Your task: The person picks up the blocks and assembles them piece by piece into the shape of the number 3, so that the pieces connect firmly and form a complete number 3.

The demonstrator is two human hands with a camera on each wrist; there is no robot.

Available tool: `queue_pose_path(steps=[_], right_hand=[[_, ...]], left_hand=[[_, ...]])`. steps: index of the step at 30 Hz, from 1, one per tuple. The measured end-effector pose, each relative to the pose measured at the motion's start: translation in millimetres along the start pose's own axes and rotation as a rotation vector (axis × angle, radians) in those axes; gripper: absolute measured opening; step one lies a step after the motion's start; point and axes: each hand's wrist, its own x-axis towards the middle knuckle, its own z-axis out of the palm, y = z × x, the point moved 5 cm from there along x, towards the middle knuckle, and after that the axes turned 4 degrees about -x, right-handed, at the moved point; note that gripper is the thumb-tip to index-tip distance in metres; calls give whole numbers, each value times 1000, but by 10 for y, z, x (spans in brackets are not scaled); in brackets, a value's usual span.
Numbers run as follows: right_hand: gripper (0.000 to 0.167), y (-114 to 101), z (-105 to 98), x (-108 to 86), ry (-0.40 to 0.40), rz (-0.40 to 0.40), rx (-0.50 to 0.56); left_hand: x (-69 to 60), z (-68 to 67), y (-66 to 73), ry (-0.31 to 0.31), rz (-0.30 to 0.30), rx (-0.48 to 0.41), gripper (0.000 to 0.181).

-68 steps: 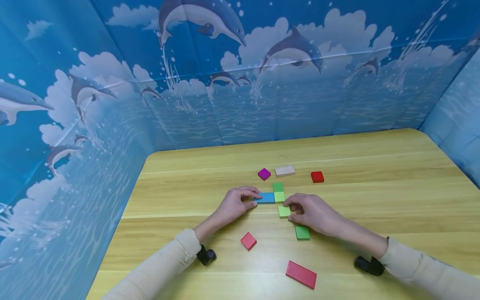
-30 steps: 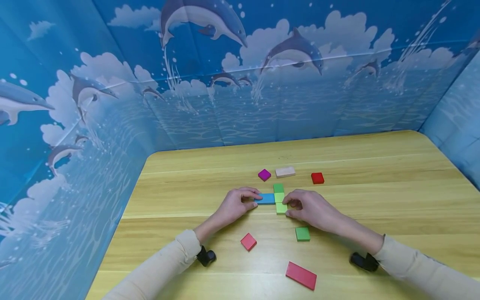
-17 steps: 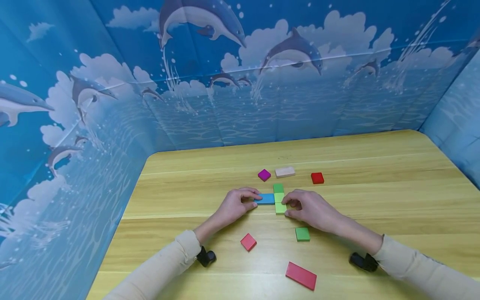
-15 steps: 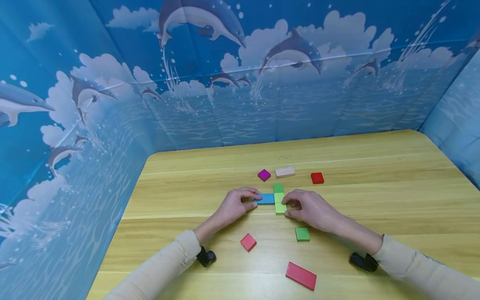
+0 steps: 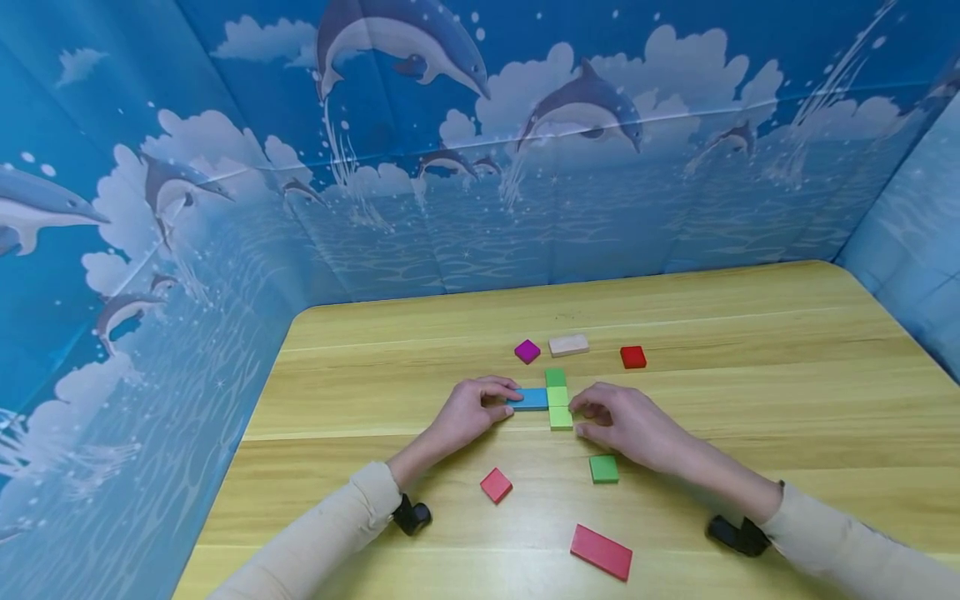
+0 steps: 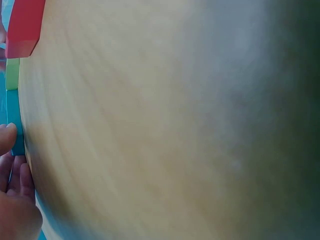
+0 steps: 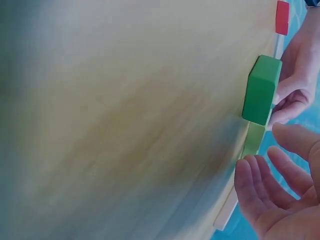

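Observation:
Left hand pinches the left end of a flat blue rectangular block between thumb and fingers; in the left wrist view its thumb lies on that block. Against the blue block's right end stands a column: a green block at the far end, then a light green block, then a nearer light green block. Just right of that nearer block, right hand hovers with loosely bent fingers and holds nothing. The right wrist view shows its thumb and fingers spread apart.
Closer to me lie a loose green block, a pink square block and a pink rectangular block. Beyond the column are a purple block, a whitish block and a red block. A dolphin-print curtain borders the wooden table.
The right hand slid the nearer light green block left and away from me against the column, then let go and drew slightly right. The left hand stayed on the blue block.

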Motion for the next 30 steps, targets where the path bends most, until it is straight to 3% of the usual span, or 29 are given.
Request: queue_pose_path(steps=[14, 30], right_hand=[[28, -37, -96, -251, -72, -10, -34], [35, -35, -72, -501, -209, -26, -64]], left_hand=[[6, 17, -15, 5, 0, 2, 21], [-5, 11, -29, -1, -7, 7, 21]])
